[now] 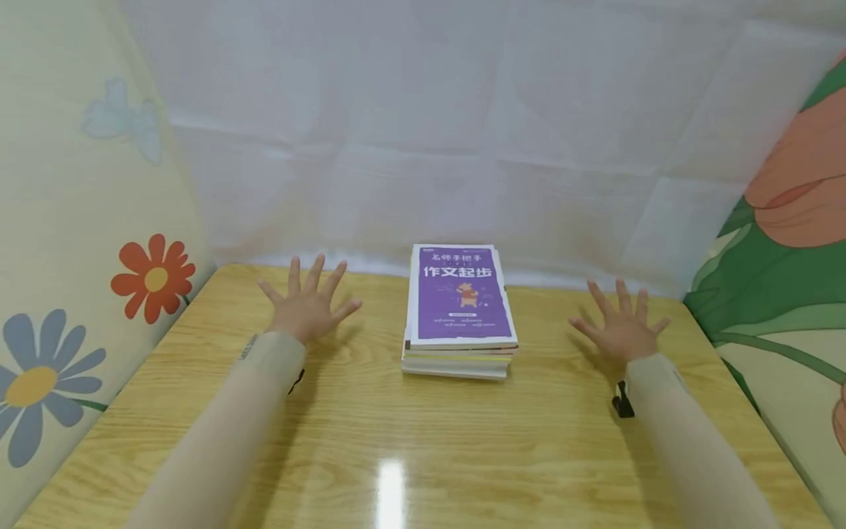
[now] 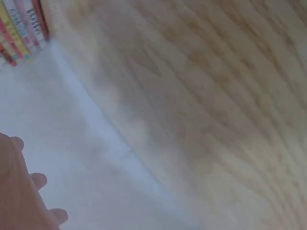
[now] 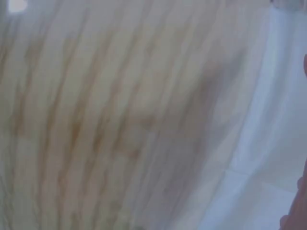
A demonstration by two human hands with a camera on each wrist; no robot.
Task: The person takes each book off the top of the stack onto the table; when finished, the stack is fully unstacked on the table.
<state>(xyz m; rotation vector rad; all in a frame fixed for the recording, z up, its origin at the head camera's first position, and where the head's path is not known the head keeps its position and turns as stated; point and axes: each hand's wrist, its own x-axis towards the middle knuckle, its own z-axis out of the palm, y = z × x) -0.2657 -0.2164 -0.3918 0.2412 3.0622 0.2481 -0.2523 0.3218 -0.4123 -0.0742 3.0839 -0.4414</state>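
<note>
A stack of several books [image 1: 463, 301] lies on the wooden table, with a purple-covered book on top. To its left, my left hand [image 1: 305, 308] is held with the fingers spread and nothing in it. On the other side of the stack, my right hand [image 1: 624, 330] is spread in the same way and holds nothing. Both hands are apart from the books. In the left wrist view, the book spines [image 2: 24, 28] show at the upper left corner, and part of my left hand [image 2: 24, 187] shows at the lower left. Only a sliver of my right hand [image 3: 300, 201] enters the right wrist view.
The wooden table [image 1: 344, 441] reaches back to a white cloth [image 1: 436, 132] hanging behind it. Flower-patterned cloth stands at the left [image 1: 59, 220] and right [image 1: 780, 308] sides. A black strap piece [image 1: 623, 401] hangs under the right wrist.
</note>
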